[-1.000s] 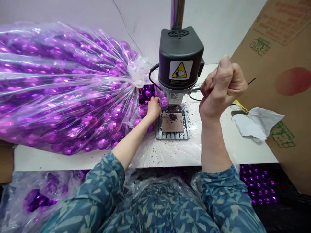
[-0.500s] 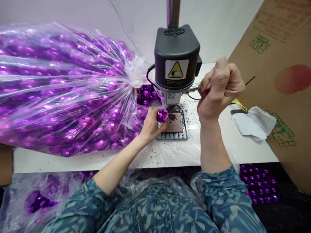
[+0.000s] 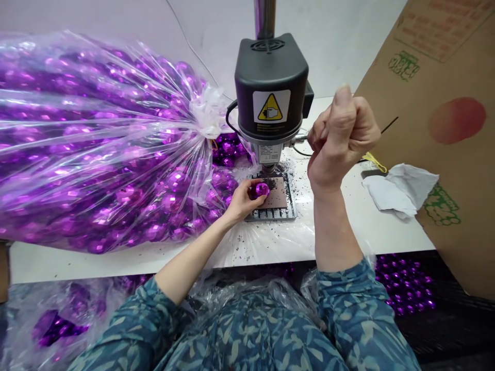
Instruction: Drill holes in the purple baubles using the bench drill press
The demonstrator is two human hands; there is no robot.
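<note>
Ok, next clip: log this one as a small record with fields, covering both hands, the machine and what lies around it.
left hand: holds a shiny purple ball over the flat board
right hand: closed, raised beside the machine; anything inside its grip is hidden
machine: black motor housing above the board, yellow warning label on its front
left side: tied clear bag of purple balls
right side: crumpled white sheet, cardboard
debris: dark specks around the board

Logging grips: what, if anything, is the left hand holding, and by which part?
The left hand holds a purple ball by its sides, between thumb and fingers.
</note>
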